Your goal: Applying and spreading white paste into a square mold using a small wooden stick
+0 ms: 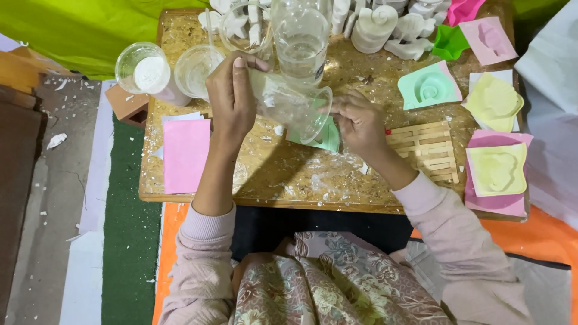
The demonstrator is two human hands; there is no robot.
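Note:
My left hand [232, 96] grips a clear plastic cup [292, 105] by its base and holds it tipped on its side, mouth to the right, above the low wooden board [271, 174]. Under the cup's mouth lies a green mould [328, 137]. My right hand [360, 123] rests at that mould's right edge and touches it; whether it pinches the mould is hidden. Whether anything flows from the cup I cannot tell.
Clear cups, one holding white powder [144, 67], stand at the board's far left. A pink sheet [185, 153] lies at the left. White cast figures [376, 27] crowd the far edge. Green, yellow and pink moulds [495, 171] and a stick raft [428, 149] lie at the right.

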